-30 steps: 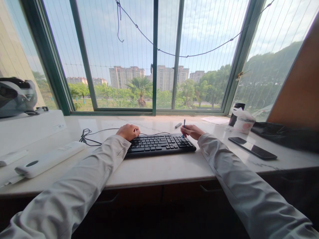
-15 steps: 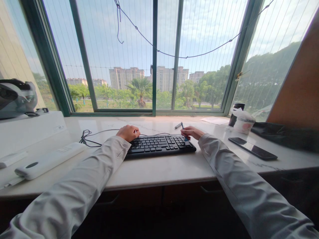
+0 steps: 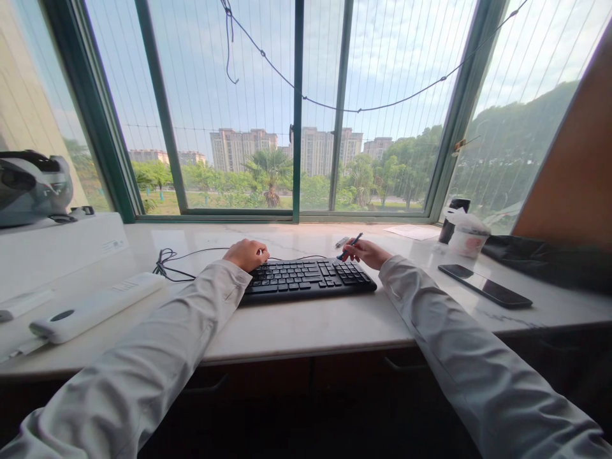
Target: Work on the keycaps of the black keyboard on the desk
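A black keyboard (image 3: 306, 278) lies on the pale marble-patterned counter. My left hand (image 3: 247, 255) is closed at its far left corner, fingers curled over the edge; the fingertips are partly hidden. Between the fingers of my right hand (image 3: 366, 252) is a small blue brush (image 3: 352, 245), slanted with its handle up to the right. The brush's pale lower end is at the top of the number pad, by the far edge of the keyboard. Just beyond the brush, a small silvery object (image 3: 341, 242) lies on the counter.
A black phone (image 3: 484, 285), a lidded plastic cup (image 3: 467, 239) and a dark bottle (image 3: 452, 220) are on the right. Coiled black cable (image 3: 169, 264), a long white device (image 3: 98, 307) and a white box (image 3: 62, 252) occupy the left. A window frame (image 3: 220, 217) stands behind.
My right hand has shifted the brush up and left, from the right side of the number pad to its top, and tilted its handle rightward. My left hand stays in place.
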